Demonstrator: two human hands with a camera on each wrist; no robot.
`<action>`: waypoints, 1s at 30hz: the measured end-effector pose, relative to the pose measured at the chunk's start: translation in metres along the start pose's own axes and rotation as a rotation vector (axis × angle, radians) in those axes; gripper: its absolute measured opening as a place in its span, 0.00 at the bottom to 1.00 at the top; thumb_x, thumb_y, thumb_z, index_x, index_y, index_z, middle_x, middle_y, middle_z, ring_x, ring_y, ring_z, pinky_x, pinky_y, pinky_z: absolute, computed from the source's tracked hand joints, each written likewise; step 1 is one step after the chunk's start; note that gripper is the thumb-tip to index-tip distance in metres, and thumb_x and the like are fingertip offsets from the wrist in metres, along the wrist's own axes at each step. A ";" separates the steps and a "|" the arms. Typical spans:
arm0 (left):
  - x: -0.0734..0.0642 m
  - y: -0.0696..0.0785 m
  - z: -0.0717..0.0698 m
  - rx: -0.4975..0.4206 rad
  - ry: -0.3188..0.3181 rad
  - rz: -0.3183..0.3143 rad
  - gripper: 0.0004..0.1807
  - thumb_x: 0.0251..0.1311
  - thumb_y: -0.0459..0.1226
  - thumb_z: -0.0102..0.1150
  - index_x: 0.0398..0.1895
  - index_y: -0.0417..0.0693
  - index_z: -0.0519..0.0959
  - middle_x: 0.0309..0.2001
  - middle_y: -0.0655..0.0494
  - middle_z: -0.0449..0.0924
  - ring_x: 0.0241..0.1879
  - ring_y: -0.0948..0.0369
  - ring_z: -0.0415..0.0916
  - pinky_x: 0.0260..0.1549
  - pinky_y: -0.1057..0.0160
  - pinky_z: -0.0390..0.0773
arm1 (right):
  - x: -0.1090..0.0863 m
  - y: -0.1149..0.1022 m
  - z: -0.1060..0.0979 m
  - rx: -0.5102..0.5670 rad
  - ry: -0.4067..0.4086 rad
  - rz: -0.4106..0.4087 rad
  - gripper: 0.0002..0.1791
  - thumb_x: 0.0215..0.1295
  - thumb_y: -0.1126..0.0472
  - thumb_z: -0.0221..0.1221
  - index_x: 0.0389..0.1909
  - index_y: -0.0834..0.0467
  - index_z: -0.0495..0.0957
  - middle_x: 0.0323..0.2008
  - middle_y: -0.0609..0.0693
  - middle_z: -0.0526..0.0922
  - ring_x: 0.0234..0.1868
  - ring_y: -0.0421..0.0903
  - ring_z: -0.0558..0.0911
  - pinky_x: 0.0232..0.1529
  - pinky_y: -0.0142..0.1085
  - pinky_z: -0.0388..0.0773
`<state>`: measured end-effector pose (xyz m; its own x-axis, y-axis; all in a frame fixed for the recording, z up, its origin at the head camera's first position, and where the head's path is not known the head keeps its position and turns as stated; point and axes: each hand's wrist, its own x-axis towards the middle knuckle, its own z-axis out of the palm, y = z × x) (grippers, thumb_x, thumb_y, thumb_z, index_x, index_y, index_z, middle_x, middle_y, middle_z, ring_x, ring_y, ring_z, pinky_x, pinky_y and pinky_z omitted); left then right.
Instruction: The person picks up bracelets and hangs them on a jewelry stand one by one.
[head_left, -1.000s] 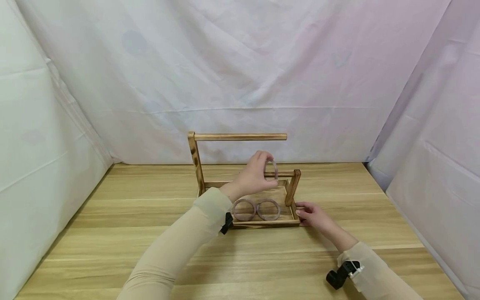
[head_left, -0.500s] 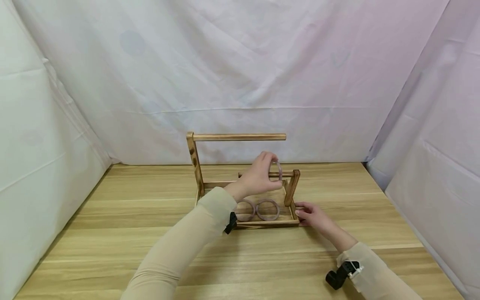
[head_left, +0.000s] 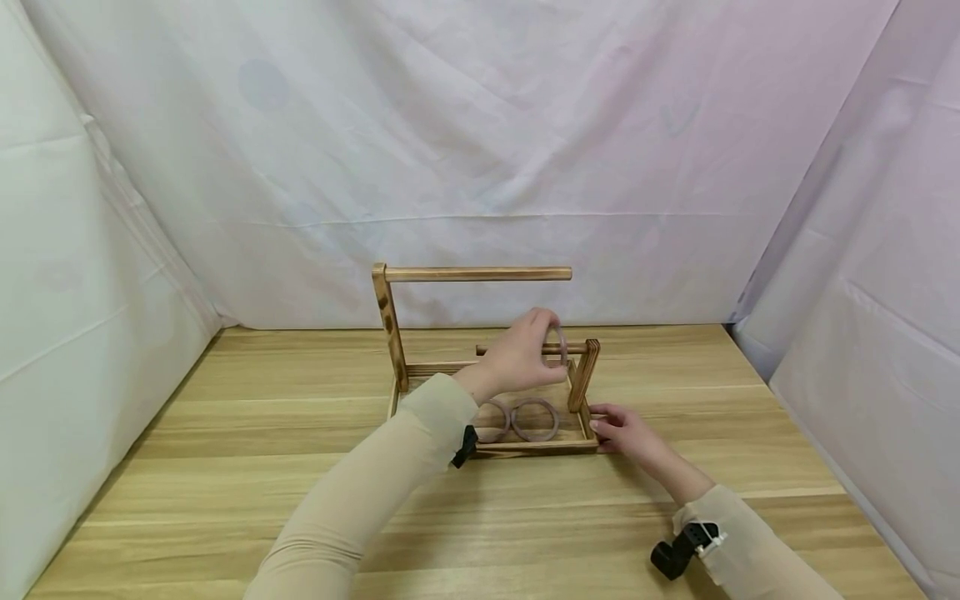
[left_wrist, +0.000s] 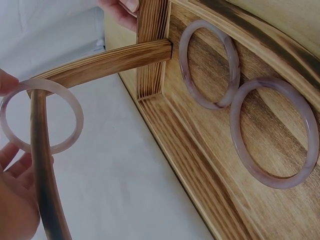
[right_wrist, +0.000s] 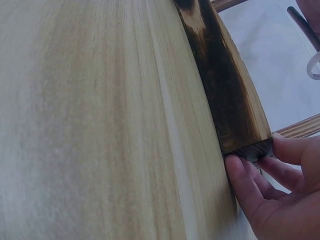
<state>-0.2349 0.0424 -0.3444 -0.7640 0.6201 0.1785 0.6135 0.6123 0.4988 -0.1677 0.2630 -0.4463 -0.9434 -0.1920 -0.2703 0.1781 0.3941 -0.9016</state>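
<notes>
Your left hand [head_left: 521, 357] is partly closed in a wide pinch, thumb below and fingers above, gripping 1 pale purple ring [left_wrist: 78, 116]. That ring stands upright around the short bar [left_wrist: 42, 175], which passes through it near the short post [head_left: 584, 375]. Your right hand [head_left: 626, 433] is nearly closed, thumb and fingers pinching the right end of the wooden tray [head_left: 536, 448] at its near corner.

2 more rings [left_wrist: 183, 62] lie flat in the tray, side by side and touching; from the head view, your left arm hides part of the left ring. The tall post [head_left: 391, 325] rises at the tray's left end and carries the long bar [head_left: 480, 274], which sits higher than the short bar. The tray rests on a wood-grain table [head_left: 225, 417], with white cloth [head_left: 480, 167] hanging behind it. You have 1 black camera [head_left: 678, 550] on each wrist, over beige sleeves [head_left: 382, 467].
</notes>
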 end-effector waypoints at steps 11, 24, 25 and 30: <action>-0.001 0.003 0.001 0.135 -0.038 -0.004 0.32 0.55 0.49 0.60 0.60 0.48 0.62 0.56 0.53 0.69 0.44 0.61 0.72 0.47 0.63 0.75 | 0.001 0.001 0.001 0.000 -0.003 -0.010 0.25 0.69 0.66 0.48 0.63 0.75 0.59 0.42 0.63 0.77 0.34 0.41 0.77 0.36 0.35 0.81; 0.002 0.003 0.002 0.267 -0.045 -0.017 0.33 0.55 0.53 0.59 0.61 0.50 0.64 0.60 0.58 0.69 0.61 0.61 0.67 0.71 0.51 0.47 | 0.001 0.001 0.001 -0.013 0.008 -0.001 0.25 0.69 0.66 0.48 0.63 0.75 0.59 0.43 0.65 0.76 0.34 0.41 0.78 0.37 0.36 0.81; 0.002 0.003 0.003 0.270 -0.048 -0.020 0.33 0.55 0.53 0.59 0.61 0.50 0.64 0.60 0.58 0.69 0.62 0.61 0.67 0.71 0.51 0.47 | 0.001 0.002 0.001 -0.014 0.010 0.000 0.25 0.69 0.66 0.48 0.63 0.75 0.59 0.43 0.64 0.76 0.34 0.41 0.78 0.37 0.36 0.81; 0.003 0.003 0.003 0.286 -0.066 -0.035 0.34 0.56 0.54 0.58 0.62 0.51 0.63 0.62 0.58 0.68 0.62 0.61 0.67 0.71 0.50 0.45 | 0.001 0.002 0.001 -0.011 0.014 -0.002 0.25 0.69 0.66 0.48 0.62 0.75 0.59 0.42 0.63 0.76 0.34 0.40 0.77 0.36 0.36 0.81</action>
<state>-0.2347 0.0480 -0.3450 -0.7767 0.6210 0.1053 0.6257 0.7414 0.2424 -0.1681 0.2622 -0.4486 -0.9477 -0.1797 -0.2639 0.1735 0.4039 -0.8982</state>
